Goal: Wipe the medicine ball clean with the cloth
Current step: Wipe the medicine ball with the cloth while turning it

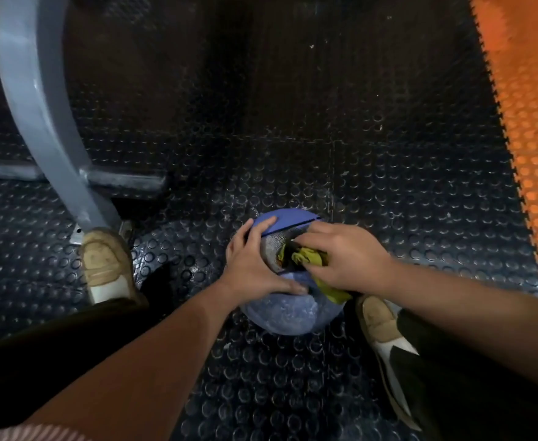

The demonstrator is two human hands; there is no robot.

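Note:
A blue and grey medicine ball (290,313) sits on the dark studded floor between my two feet. My left hand (255,262) lies spread over the ball's left side, fingers straight, thumb reaching across its near face. My right hand (341,256) holds a bunched yellow-green cloth (309,259) against the top of the ball, fingers curled over it. A tail of the cloth hangs down the ball's right side. Most of the ball's top is hidden under my hands.
A grey metal machine frame (38,116) curves down to a floor bar at the left, close to my left shoe (107,265). My right shoe (382,326) is beside the ball. Orange studded matting (534,122) borders the black floor (293,122) on the right.

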